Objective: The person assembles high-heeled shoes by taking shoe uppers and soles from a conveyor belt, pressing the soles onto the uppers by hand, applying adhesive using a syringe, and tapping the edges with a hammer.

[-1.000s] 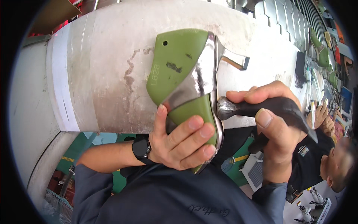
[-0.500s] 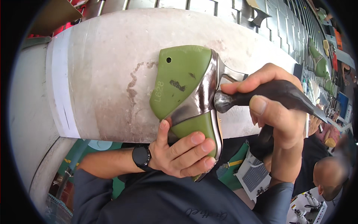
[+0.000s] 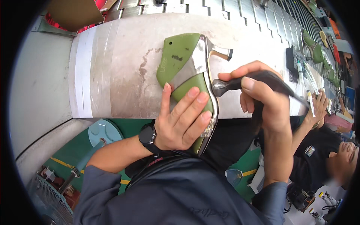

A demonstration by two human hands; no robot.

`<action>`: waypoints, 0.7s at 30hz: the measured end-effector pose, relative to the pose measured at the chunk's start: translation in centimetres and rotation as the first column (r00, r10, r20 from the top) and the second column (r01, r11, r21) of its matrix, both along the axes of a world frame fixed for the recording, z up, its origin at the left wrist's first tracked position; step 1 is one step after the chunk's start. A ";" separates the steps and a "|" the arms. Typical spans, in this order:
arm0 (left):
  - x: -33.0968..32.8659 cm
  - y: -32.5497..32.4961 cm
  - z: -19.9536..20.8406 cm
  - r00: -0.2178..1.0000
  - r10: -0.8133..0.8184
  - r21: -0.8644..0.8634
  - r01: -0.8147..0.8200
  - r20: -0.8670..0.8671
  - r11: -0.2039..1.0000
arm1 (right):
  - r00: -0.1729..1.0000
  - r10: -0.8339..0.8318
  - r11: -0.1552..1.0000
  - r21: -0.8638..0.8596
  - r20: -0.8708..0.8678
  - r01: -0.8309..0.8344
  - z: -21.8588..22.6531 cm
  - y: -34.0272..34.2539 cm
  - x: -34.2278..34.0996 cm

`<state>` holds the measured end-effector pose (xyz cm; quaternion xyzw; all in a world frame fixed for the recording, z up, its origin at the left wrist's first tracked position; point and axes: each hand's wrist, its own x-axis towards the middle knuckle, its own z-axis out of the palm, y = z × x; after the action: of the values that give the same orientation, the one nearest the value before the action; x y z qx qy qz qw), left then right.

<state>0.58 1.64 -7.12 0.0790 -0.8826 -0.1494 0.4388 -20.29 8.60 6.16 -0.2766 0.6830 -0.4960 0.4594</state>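
Pressing down flat, the fingers of the left hand are spread across the green toe part of the shoe on its last, thumb along the near side, palm cupping the tip that hangs off the edge of the surface. And over on the other side the right hand is wrapped tight around the dark handle of a hammer, fingers curled closed on it, thumb laid along the top, and the rounded metal head is right up against the silver rim of the shoe, touching or as good as touching, hard to say which. That shoe lies on its side on the pale grey surface, green last showing, a silver band running diagonally across it and a slim heel poking out at the far end, with a glittery strip near the toe. On the left wrist there's a black watch, and dark blue sleeves run back toward the lower edge. Further out along the surface, more green lasts sit in a row to the right, and a few pens or tubes lie beside a dark block. A second person in a black shirt sits to the right, one hand up at the edge of the surface. Below, green floor, a round pale blue stool and a fan grille in the corner.
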 end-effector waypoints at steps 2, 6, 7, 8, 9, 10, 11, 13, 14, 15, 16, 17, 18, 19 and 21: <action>0.3 -0.2 0.4 1.000 0.013 -0.007 -0.013 0.023 1.000 | 0.997 -0.077 0.995 -0.064 0.018 0.078 0.1 2.7 1.4; 0.8 -0.9 0.2 0.996 -0.039 -0.114 0.048 0.083 0.992 | 0.902 -0.271 0.907 -0.403 -0.337 0.122 1.4 7.8 4.3; 0.7 -0.8 0.3 0.996 -0.045 -0.110 0.053 0.082 0.992 | 0.869 -0.429 0.817 -0.517 -0.245 0.258 1.2 8.9 4.8; 0.7 -0.7 0.3 0.995 -0.047 -0.116 0.057 0.091 0.992 | 0.875 -0.477 0.693 -0.648 -0.086 0.315 1.2 8.9 5.0; 0.6 -0.6 0.4 0.994 -0.049 -0.122 0.061 0.101 0.991 | 0.858 -0.502 0.746 -0.554 -0.104 0.369 0.9 8.8 5.6; 0.5 -0.6 0.5 0.993 -0.051 -0.129 0.065 0.110 0.990 | 0.842 -0.525 0.785 -0.454 -0.126 0.422 0.6 8.6 6.6; 0.9 -0.8 0.4 0.992 -0.042 -0.140 0.059 0.122 0.988 | 0.950 -0.173 0.983 -0.113 -0.261 0.148 0.9 6.0 7.2; 0.5 -1.3 0.3 0.998 -0.039 -0.105 0.043 0.041 0.994 | 0.974 -0.223 0.941 -0.270 -0.035 0.206 -0.6 5.5 6.9; 0.2 -1.5 0.3 0.999 -0.039 -0.114 0.043 0.036 0.992 | 0.981 -0.193 0.937 -0.296 -0.003 0.184 -0.5 5.5 6.1; 0.4 -1.4 0.5 0.998 -0.043 -0.112 0.049 0.053 0.993 | 0.983 -0.181 0.952 -0.255 -0.026 0.169 -0.1 5.2 5.6; 0.7 -1.3 0.8 0.997 -0.046 -0.110 0.053 0.070 0.993 | 0.985 -0.167 0.965 -0.215 -0.049 0.153 0.2 4.6 5.0; 0.2 -0.5 1.0 0.999 -0.037 -0.003 0.037 0.005 0.999 | 0.945 -0.180 0.941 -0.329 -0.273 0.085 -1.1 3.9 4.3; 0.3 -0.1 1.6 0.999 -0.053 -0.009 0.053 -0.007 0.999 | 0.843 -0.183 0.964 -0.260 -0.505 0.053 -2.0 3.9 3.2; 0.5 -0.2 2.2 0.997 -0.078 0.078 0.077 0.011 0.994 | 0.563 -0.140 0.974 -0.214 -0.815 -0.068 -3.1 4.0 0.9; 1.3 -1.4 2.7 0.993 -0.084 0.165 0.096 -0.078 0.982 | 0.193 0.011 0.999 0.003 -0.981 -0.041 -3.0 4.1 -0.3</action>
<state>1.88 0.21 -4.46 0.0704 -0.8534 -0.2457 0.4543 -20.55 12.69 3.11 -0.5456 0.8085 -0.2078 -0.0737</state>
